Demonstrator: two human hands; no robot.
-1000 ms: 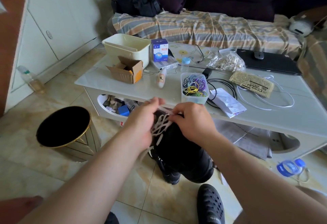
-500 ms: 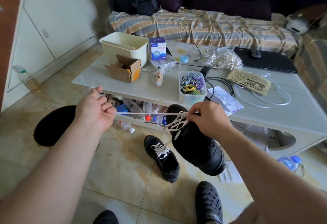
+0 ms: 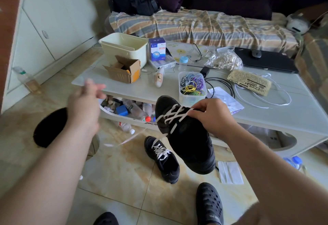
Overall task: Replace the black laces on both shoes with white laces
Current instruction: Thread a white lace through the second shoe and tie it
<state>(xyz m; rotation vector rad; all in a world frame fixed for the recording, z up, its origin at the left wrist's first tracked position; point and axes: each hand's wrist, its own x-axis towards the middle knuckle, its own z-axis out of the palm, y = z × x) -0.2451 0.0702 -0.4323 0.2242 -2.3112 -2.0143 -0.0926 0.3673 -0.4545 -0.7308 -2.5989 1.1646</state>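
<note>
Holding the black shoe [image 3: 188, 136] in the air in front of the bench [image 3: 266, 107], the right hand [image 3: 211, 116] pinches the white lace [image 3: 174, 116] at the upper eyelets, fingers curled around it. The left hand [image 3: 83, 107] is out to the left, blurred, its grip wide with fingers spread and nothing in it. A free end of the lace [image 3: 124, 142] trails loose in the air below that hand, well apart from it. The second shoe [image 3: 163, 159] lies on the tiled floor [image 3: 124, 180] just below the held one, white crossings already in place.

Risks, as judged. With one end free, slack may run back through the top eyelets and loosen the crossings; the right-hand pinch alone prevents this. The shoe is supported near its tongue only, so it may tip or drop onto the second shoe. The swinging end may catch on the bench edge or fall among the bottles [image 3: 134, 111] on the lower shelf.

Edges and room. The bench edge runs just behind the held shoe, with a clear tub of rubber bands [image 3: 192, 87] near it. A round black bin [image 3: 49, 128] sits at lower left under the left forearm. Open floor lies between the bin and the second shoe. A black clog [image 3: 209, 205] is nearest the viewer.
</note>
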